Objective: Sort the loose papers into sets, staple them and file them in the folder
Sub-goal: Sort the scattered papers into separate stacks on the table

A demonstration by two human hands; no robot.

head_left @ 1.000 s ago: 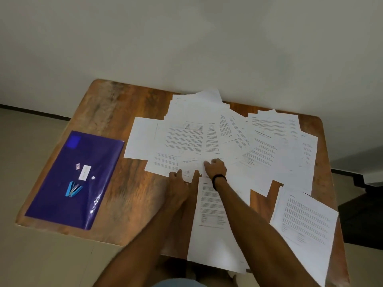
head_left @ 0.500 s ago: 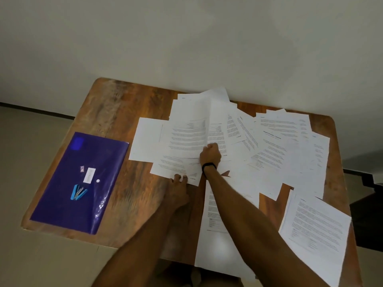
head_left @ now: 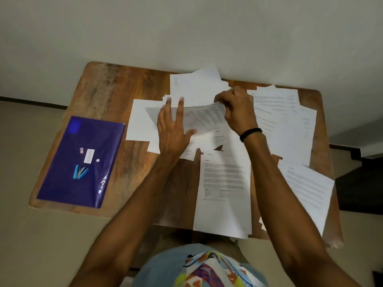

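Observation:
Loose printed papers [head_left: 284, 119] lie fanned over the right and middle of a wooden table [head_left: 116, 96]. My right hand [head_left: 238, 110] pinches the far edge of one printed sheet [head_left: 205, 119] and lifts it off the heap. My left hand [head_left: 172, 129] lies on the left part of that sheet with straight fingers, thumb under its near edge. A dark blue folder [head_left: 62, 179] rests at the table's left, with a small blue stapler [head_left: 80, 172] on top of it. One separate page [head_left: 223, 193] lies near me, another page [head_left: 310, 189] at the right edge.
A white label [head_left: 89, 155] and a tiny box [head_left: 82, 150] also sit on the folder. Bare wood shows between the folder and the papers. The table stands against a pale wall [head_left: 186, 27]; some pages overhang the near and right edges.
Both hands moved from the near edge of the heap up into its middle. The right hand took hold of a sheet and lifted it; the left hand came to rest on that sheet.

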